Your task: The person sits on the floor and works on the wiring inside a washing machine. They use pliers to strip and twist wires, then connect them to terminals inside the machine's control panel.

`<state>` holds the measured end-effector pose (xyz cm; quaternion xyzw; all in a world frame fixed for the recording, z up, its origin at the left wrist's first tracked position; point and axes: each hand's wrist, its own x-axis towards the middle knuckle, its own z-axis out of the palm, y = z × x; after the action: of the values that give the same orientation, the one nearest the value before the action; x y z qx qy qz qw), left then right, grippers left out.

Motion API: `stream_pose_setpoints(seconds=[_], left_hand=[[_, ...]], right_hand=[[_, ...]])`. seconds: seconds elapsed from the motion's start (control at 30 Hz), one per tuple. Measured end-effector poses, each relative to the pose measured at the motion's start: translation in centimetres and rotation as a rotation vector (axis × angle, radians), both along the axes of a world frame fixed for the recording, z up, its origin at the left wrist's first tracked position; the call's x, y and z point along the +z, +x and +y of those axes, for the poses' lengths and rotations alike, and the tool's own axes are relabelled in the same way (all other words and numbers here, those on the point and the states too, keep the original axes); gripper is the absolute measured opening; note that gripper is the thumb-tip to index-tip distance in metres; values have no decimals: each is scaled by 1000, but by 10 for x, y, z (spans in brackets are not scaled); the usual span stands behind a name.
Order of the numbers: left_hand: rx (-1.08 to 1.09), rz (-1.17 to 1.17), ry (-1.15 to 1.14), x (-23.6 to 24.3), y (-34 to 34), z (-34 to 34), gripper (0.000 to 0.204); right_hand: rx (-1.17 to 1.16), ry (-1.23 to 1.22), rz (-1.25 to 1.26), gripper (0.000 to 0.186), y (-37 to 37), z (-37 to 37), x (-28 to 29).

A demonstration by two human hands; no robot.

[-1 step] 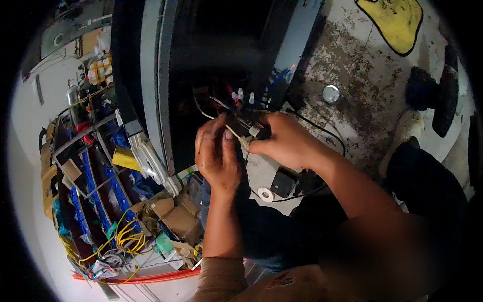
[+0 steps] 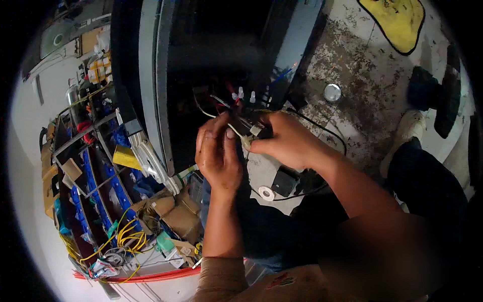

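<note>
From where I sit, almost nothing has changed between the last frame and this one: the view has nudged slightly, and both hands keep the same hold. I take that to mean the work on the wires is at the same point, the grip being steadied.

I have the left hand (image 2: pixel 219 158) with its fingers curled and the thumb raised beside a pale wire (image 2: pixel 235 132). The fingers look partly closed, but I cannot tell whether they pinch the wire or only touch it. The right hand (image 2: pixel 287 138) is closed, thumb and fingers around a small dark piece (image 2: pixel 262 132) with a pale block (image 2: pixel 255 131) on it; the wire runs toward that thumb. So the piece and the wire sit between the two hands, just in front of the open, dark inside of a grey cabinet (image 2: pixel 151 75).

Beyond the fingers, I see white caps (image 2: pixel 241 92) standing among thin wires, too dim to sort out. A blue wire (image 2: pixel 284 74) sticks up on the right. Below the right hand, a black box (image 2: pixel 284 181) and a white ring (image 2: pixel 266 193) lie near each other on the floor (image 2: pixel 347 55).
</note>
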<state>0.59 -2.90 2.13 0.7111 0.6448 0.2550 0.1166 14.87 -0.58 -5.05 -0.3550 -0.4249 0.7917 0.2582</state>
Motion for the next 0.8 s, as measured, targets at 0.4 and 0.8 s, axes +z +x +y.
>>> stream_pose_setpoints(seconds=[0.4,0.8], left_hand=[[5,181,130,24,9,23,22],[-90,65,135,24,6,39,14]], right_hand=[[65,-170,143,37,28,2,10],[-253,-232,277,41,39,-14,20]])
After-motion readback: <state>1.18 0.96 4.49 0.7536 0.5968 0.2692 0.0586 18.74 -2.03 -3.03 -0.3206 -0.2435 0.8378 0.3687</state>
